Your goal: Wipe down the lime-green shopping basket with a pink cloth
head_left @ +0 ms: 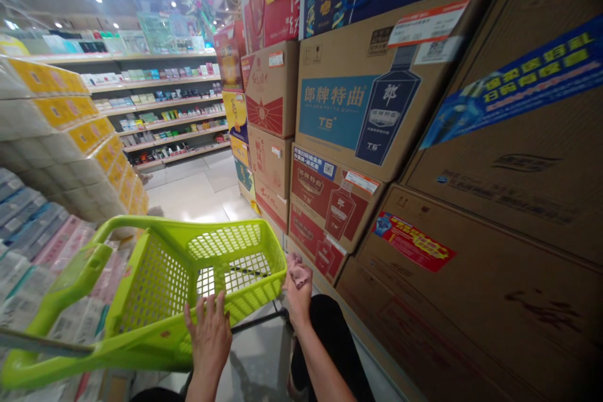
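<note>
A lime-green plastic shopping cart (157, 276) with a lattice basket stands in front of me, its handle toward the left. My left hand (210, 330) grips the near side rim, its fingers hooked over the top edge and the thumb apart to the left. At the right end of the basket, my right hand (298, 295) is closed around a crumpled dusty-pink cloth (298, 270), which bunches out above the fingers beside the cart's corner. The inside of the basket shows no goods. My right palm is hidden.
Stacked cardboard liquor cartons (348, 107) rise close along my right. Yellow-and-white wrapped packs (94, 132) and softer tissue packs (51, 245) are piled on the left. Beyond the tiled floor (202, 185) stand shelves (160, 103) of small products. My dark-clothed knee (330, 339) is beside the cartons.
</note>
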Motion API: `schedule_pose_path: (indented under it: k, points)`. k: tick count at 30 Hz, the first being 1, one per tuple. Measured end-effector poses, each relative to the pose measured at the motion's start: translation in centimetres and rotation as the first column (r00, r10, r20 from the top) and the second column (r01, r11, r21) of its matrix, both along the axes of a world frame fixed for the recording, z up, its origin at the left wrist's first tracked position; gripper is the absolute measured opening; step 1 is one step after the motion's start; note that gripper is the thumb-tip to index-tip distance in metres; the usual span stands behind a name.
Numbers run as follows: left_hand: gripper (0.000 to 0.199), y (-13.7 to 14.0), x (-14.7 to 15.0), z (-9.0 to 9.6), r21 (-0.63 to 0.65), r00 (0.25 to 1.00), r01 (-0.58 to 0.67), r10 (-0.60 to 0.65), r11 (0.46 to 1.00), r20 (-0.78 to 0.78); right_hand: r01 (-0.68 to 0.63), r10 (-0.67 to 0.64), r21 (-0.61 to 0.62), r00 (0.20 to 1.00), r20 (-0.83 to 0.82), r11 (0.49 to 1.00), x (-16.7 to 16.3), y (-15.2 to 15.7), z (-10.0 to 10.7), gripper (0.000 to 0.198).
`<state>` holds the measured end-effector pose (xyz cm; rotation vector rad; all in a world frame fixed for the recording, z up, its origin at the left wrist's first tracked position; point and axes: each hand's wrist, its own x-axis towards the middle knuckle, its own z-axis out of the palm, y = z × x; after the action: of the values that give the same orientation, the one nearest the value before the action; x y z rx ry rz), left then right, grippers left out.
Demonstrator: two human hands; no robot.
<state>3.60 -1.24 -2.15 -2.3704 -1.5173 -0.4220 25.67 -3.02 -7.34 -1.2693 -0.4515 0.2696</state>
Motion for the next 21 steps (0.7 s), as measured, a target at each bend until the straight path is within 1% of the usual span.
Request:
schedule_pose_path:
  k: [1,3,5,8,11,13,16,19,20,21]
  points:
    - [0.043,0.0,0.0,0.0,-0.001,1.000,-0.001,0.001,1.000,0.003,-0.001,0.001,-0.015,0.999,0.042,1.000,0.0,-0.2,0.5,0.027]
    - [0.043,-0.1,0.0,0.0,-0.003,1.000,0.000,0.000,1.000,0.012,-0.022,0.033,-0.056,0.979,0.203,0.998,0.0,-0.5,1.6,0.027]
    - [0.042,-0.1,0.1,0.2,-0.004,1.000,0.003,-0.003,1.000,0.022,-0.070,0.096,-0.081,0.919,0.383,0.994,-0.2,-0.5,2.6,0.027]
    - [0.041,-0.3,0.3,0.8,-0.012,0.999,-0.010,0.010,1.000,0.031,-0.177,0.214,-0.120,0.820,0.531,0.977,-1.4,0.4,4.0,0.034]
    - [0.040,-0.7,0.6,1.2,-0.034,0.998,-0.035,0.037,0.999,0.044,-0.292,0.331,-0.166,0.724,0.606,0.942,-3.3,2.1,4.8,0.043]
    - [0.040,-0.9,0.8,1.3,-0.052,0.997,-0.040,0.044,0.998,0.068,-0.330,0.362,-0.176,0.673,0.645,0.927,-4.5,3.3,5.1,0.045]
    - [0.042,-1.2,0.6,1.2,-0.071,0.990,-0.020,0.030,0.997,0.137,-0.316,0.361,-0.198,0.629,0.689,0.928,-5.7,4.8,5.0,0.044]
    - [0.045,-1.1,-0.4,1.4,-0.085,0.970,0.092,-0.070,0.992,0.232,-0.262,0.371,-0.264,0.604,0.705,0.928,-5.8,5.7,4.1,0.043]
    - [0.044,-1.0,-0.9,1.7,-0.065,0.958,0.114,-0.093,0.991,0.273,-0.250,0.378,-0.284,0.595,0.709,0.926,-5.7,6.0,3.8,0.044]
    - [0.042,-0.7,-1.7,2.1,-0.019,0.942,0.101,-0.090,0.995,0.323,-0.243,0.386,-0.299,0.582,0.716,0.923,-5.5,6.2,3.4,0.044]
